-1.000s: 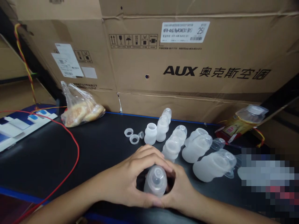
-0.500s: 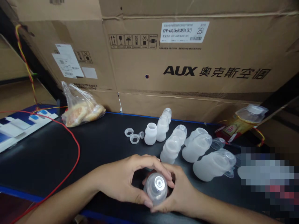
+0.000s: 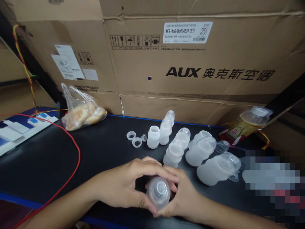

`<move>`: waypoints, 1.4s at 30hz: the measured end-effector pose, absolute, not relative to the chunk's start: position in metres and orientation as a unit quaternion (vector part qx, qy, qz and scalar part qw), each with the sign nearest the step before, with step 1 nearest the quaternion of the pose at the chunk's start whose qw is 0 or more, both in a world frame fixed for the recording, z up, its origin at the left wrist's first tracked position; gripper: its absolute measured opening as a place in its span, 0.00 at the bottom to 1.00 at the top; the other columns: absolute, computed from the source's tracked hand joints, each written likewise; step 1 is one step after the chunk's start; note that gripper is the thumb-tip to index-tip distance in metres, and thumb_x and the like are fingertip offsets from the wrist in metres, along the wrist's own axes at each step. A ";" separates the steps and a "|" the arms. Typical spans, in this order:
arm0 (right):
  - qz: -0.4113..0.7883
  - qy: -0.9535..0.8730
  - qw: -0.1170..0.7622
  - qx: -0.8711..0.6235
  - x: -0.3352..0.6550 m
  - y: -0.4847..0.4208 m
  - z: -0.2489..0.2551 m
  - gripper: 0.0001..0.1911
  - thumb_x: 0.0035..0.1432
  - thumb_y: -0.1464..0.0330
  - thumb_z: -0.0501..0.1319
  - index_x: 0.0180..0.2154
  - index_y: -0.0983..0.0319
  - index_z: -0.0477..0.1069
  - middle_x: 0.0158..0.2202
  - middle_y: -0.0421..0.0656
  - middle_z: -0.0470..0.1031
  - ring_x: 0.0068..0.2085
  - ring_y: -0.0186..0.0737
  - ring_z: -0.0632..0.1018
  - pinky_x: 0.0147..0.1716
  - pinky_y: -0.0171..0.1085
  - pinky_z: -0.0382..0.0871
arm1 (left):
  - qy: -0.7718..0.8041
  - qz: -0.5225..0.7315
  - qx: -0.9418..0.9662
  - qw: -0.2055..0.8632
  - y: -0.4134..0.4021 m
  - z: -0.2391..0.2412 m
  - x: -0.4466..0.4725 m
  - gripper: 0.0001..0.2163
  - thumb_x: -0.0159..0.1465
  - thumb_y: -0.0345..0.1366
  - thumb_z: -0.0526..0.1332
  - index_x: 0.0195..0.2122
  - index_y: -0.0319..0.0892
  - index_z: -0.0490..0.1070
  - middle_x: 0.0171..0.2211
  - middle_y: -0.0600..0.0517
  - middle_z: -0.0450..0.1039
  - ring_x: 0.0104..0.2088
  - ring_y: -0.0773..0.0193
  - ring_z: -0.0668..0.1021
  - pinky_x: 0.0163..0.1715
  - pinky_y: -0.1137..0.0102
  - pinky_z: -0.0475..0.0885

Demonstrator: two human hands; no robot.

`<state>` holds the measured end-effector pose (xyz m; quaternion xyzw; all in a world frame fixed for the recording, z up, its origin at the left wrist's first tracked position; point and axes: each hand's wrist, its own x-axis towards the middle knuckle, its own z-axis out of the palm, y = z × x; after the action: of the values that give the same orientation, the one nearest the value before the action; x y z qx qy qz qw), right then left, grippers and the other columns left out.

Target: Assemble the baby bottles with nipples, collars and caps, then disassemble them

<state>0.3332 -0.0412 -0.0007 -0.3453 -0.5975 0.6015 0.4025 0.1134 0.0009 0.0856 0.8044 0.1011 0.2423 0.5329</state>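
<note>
While your left hand (image 3: 124,184) and right hand (image 3: 184,198) close their fingers round one small bottle (image 3: 158,191), low over the table (image 3: 95,156) at its near edge: apparently done, several capped bottles (image 3: 175,149) lying beyond; apparently left, one open bottle (image 3: 153,136), loose rings (image 3: 137,142) beside it.

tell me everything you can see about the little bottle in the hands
The small translucent bottle looks like frosted whitish plastic or silicone, with a rounded body. Its top faces the camera, showing a round ring with a raised centre. It is tilted toward the viewer, just over the near edge of the black table, gripped at its sides by the left hand and right hand.
</note>
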 end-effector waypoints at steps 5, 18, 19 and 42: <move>0.590 -0.598 0.411 -0.354 0.331 -0.042 0.004 0.29 0.34 0.62 0.86 0.39 0.61 0.80 0.36 0.41 0.81 0.37 0.43 0.79 0.37 0.39 0.77 | 0.137 0.255 0.832 0.474 -0.005 0.082 0.115 0.33 0.61 0.34 0.80 0.67 0.53 0.75 0.55 0.45 0.83 0.58 0.52 0.80 0.61 0.60 0.72; 0.592 -0.601 0.378 -0.381 0.333 -0.040 0.004 0.35 0.27 0.54 0.88 0.31 0.58 0.71 0.29 0.35 0.70 0.31 0.37 0.72 0.31 0.36 0.73 | 0.114 0.334 0.784 0.511 0.000 0.079 0.118 0.35 0.48 0.30 0.86 0.58 0.49 0.83 0.47 0.48 0.87 0.45 0.62 0.86 0.49 0.72 0.78; 0.594 -0.604 0.374 -0.377 0.334 -0.039 0.005 0.35 0.27 0.54 0.89 0.31 0.58 0.72 0.29 0.35 0.71 0.32 0.38 0.72 0.32 0.36 0.73 | 0.108 0.330 0.780 0.521 0.001 0.079 0.118 0.34 0.48 0.28 0.86 0.58 0.48 0.84 0.47 0.47 0.87 0.46 0.61 0.87 0.50 0.71 0.78; 0.596 -0.617 0.363 -0.363 0.329 -0.046 -0.009 0.39 0.30 0.52 0.87 0.41 0.58 0.74 0.28 0.35 0.74 0.25 0.31 0.66 0.24 0.31 0.61 | 0.115 0.415 0.817 0.384 0.021 0.077 0.102 0.30 0.59 0.60 0.77 0.55 0.44 0.83 0.52 0.41 0.87 0.53 0.49 0.88 0.60 0.55 0.81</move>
<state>0.3292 -0.0458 -0.0090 -0.3630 -0.6174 0.5963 0.3627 0.1017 0.0208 0.0772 0.8170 0.1151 0.4149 0.3836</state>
